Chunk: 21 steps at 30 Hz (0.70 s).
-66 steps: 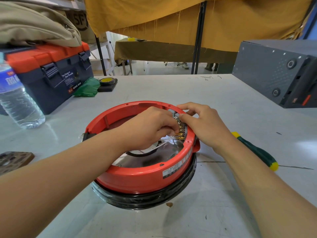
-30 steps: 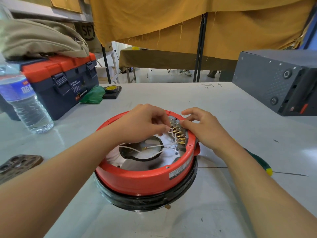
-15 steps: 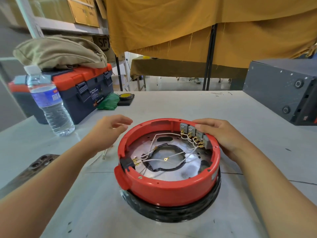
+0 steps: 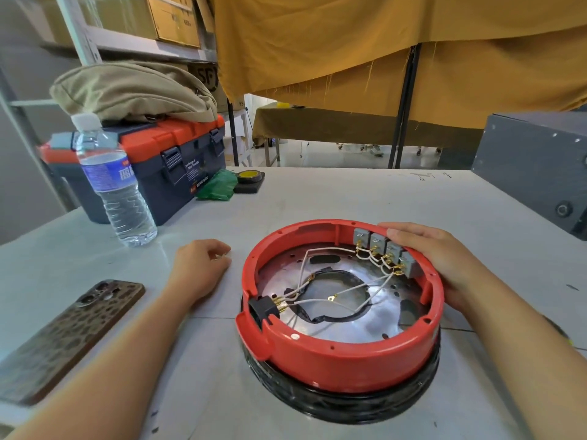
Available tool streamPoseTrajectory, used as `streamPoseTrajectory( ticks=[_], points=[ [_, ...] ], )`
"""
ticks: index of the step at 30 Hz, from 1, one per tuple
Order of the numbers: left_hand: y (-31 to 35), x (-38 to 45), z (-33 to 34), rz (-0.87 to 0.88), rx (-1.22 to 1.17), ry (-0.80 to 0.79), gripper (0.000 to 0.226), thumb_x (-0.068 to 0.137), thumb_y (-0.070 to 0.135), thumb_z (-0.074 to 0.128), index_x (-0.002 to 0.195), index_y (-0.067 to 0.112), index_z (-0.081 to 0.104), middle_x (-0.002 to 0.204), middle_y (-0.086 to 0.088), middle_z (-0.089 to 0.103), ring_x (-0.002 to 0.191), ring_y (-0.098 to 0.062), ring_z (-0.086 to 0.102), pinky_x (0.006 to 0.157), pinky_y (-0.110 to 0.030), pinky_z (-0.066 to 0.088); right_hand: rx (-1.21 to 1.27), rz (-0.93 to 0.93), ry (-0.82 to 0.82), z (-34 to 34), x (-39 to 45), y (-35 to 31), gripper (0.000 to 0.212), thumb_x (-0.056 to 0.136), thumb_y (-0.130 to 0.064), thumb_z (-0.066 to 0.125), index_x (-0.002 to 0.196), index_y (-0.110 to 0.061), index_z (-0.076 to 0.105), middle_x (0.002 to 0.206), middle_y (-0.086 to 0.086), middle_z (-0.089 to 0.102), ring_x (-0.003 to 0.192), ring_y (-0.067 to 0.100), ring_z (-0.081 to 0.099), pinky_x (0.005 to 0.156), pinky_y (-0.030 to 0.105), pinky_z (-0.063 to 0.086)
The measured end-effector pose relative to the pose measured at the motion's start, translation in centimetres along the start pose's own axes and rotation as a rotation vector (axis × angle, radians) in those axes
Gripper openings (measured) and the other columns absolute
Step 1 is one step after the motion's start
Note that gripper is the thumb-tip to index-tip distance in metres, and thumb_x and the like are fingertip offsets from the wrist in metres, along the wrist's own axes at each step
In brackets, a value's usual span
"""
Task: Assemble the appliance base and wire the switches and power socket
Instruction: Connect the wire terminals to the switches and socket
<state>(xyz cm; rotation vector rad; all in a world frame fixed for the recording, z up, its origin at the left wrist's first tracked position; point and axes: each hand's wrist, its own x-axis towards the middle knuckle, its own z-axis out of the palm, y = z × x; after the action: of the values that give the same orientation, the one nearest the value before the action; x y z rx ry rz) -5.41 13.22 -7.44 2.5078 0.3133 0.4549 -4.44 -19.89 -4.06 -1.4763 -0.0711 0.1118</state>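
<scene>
The round red appliance base (image 4: 343, 357) sits open side up on a black lower ring (image 4: 349, 406) in the middle of the table. Several grey switches (image 4: 384, 249) line its far right inner wall, and a black power socket (image 4: 263, 308) sits in its near left wall. White wires (image 4: 317, 301) run between them over the metal plate (image 4: 355, 328); one loose end shows a ring terminal (image 4: 332, 298). My right hand (image 4: 438, 258) grips the rim beside the switches. My left hand (image 4: 200, 268) rests on the table left of the base, fingers curled over something small.
A water bottle (image 4: 117, 192) and an orange-lidded toolbox (image 4: 171, 160) with a beige bag (image 4: 127, 90) on it stand at the far left. A phone (image 4: 63, 331) lies near left. Green cloth (image 4: 219, 185) and a tape roll (image 4: 249, 176) lie behind. A grey box (image 4: 533, 166) stands at the right.
My left hand left the switches and came down on the table left of the base. My right hand shifted from the switch terminals to the rim. The socket side now faces me.
</scene>
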Motion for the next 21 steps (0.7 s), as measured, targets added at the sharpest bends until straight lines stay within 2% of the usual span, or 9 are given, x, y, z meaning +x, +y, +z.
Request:
streamPoseTrajectory(
  ticks=[3,5,9,12,14,15,17,19,21],
  points=[
    [0.1,0.1,0.0,-0.011,-0.043,-0.004,0.012,0.083,0.012,0.066,0.091,0.015,0.075,0.093,-0.001,0.071,0.083,-0.012,0.056,0.078,-0.021,0.038,-0.015,-0.002,-0.001,0.2,0.1,0.3,0.022,0.086,-0.01,0.062,0.106,-0.009,0.07,0.098,0.018,0.073,0.092,0.031,0.069,0.085,0.04,0.055],
    [0.2,0.1,0.1,-0.034,-0.091,-0.003,0.01,0.082,0.01,0.067,0.085,0.018,0.072,0.085,0.001,0.07,0.082,-0.014,0.059,0.075,-0.021,0.039,-0.034,-0.006,0.001,0.2,0.1,0.3,0.02,0.085,-0.011,0.063,0.104,-0.011,0.072,0.098,0.016,0.073,0.092,0.031,0.07,0.087,0.04,0.054],
    [0.5,-0.1,0.3,-0.051,-0.108,0.006,0.013,0.081,0.009,0.064,0.09,0.018,0.066,0.078,0.002,0.067,0.085,-0.018,0.06,0.069,-0.023,0.038,-0.053,-0.013,0.006,0.2,0.1,0.4,0.019,0.085,-0.012,0.063,0.101,-0.013,0.073,0.096,0.014,0.074,0.09,0.029,0.07,0.085,0.039,0.054],
    [0.6,-0.2,0.4,-0.005,-0.043,0.025,0.014,0.085,0.013,0.06,0.092,0.024,0.065,0.077,0.01,0.062,0.093,-0.017,0.05,0.083,-0.029,0.035,-0.058,-0.015,0.011,0.3,0.1,0.5,0.018,0.085,-0.012,0.063,0.101,-0.013,0.073,0.095,0.015,0.074,0.09,0.029,0.07,0.085,0.04,0.054],
    [0.7,-0.2,0.3,0.043,0.001,0.059,0.015,0.088,0.015,0.056,0.093,0.027,0.064,0.081,0.012,0.061,0.094,-0.014,0.042,0.087,-0.03,0.027,-0.065,-0.018,0.018,0.4,0.0,0.4,0.018,0.085,-0.012,0.063,0.1,-0.013,0.073,0.095,0.015,0.074,0.09,0.03,0.07,0.086,0.041,0.054],
    [0.8,-0.3,0.2,0.06,-0.027,0.067,0.016,0.088,0.014,0.056,0.094,0.026,0.065,0.082,0.011,0.062,0.092,-0.015,0.044,0.087,-0.031,0.03,-0.066,-0.021,0.024,0.4,0.0,0.4,0.018,0.085,-0.011,0.063,0.1,-0.013,0.073,0.095,0.016,0.074,0.091,0.031,0.07,0.087,0.042,0.054],
    [1.2,-0.4,0.0,0.08,-0.152,0.066,0.015,0.088,0.01,0.058,0.092,0.022,0.066,0.082,0.007,0.064,0.087,-0.016,0.054,0.082,-0.03,0.041,-0.07,-0.028,0.039,0.5,0.0,0.4,0.017,0.085,-0.009,0.062,0.099,-0.012,0.073,0.095,0.016,0.074,0.093,0.033,0.069,0.089,0.044,0.053],
    [1.4,-0.6,0.0,0.093,-0.236,0.077,0.016,0.087,0.007,0.06,0.089,0.022,0.066,0.081,0.004,0.065,0.082,-0.014,0.058,0.07,-0.02,0.041,-0.081,-0.039,0.055,0.6,0.0,0.4,0.017,0.085,-0.008,0.062,0.098,-0.012,0.073,0.095,0.017,0.073,0.094,0.035,0.068,0.09,0.046,0.052],
    [1.4,-0.6,-0.2,0.094,-0.275,0.107,0.017,0.087,0.007,0.061,0.088,0.022,0.067,0.081,0.003,0.066,0.079,-0.014,0.06,0.066,-0.02,0.042,-0.089,-0.046,0.065,0.7,0.0,0.4,0.017,0.085,-0.008,0.063,0.098,-0.012,0.074,0.094,0.017,0.073,0.094,0.036,0.068,0.091,0.046,0.052]
  ],
)
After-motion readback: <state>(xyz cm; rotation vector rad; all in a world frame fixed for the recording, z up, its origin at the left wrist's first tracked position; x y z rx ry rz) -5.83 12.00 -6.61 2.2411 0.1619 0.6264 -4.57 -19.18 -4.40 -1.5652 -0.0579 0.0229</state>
